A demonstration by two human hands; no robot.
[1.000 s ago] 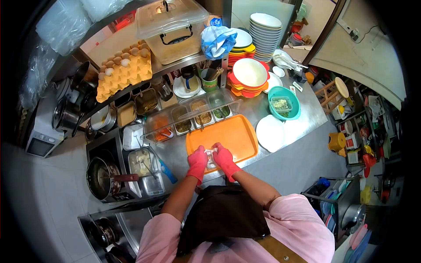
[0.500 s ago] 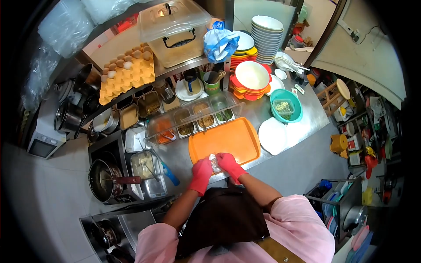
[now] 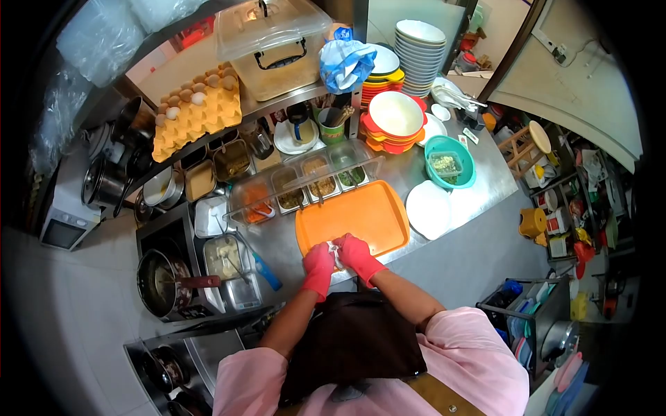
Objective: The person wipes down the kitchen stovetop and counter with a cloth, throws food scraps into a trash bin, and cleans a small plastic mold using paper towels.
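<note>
Both hands wear pink gloves and meet over the near edge of the orange tray (image 3: 361,215). Between them is a small clear plastic bag (image 3: 335,256) with something pale in it, too small to name. My left hand (image 3: 319,266) is closed on the bag's left side. My right hand (image 3: 356,256) is closed on its right side, close to the left one. Beyond the tray stand food containers (image 3: 322,187) under a clear cover. Right of the tray lies a white plate (image 3: 428,210).
A teal bowl (image 3: 467,173) and stacked dishes (image 3: 395,114) stand at the back right. Left are a pan (image 3: 161,284) on the stove, a blue-handled tool (image 3: 266,272) and a container of pale food (image 3: 223,258). An egg tray (image 3: 198,114) rests on the shelf.
The fingers have shifted on the bag and the two hands are closer together, so less of the bag shows. The whole view swung slightly and came back.
</note>
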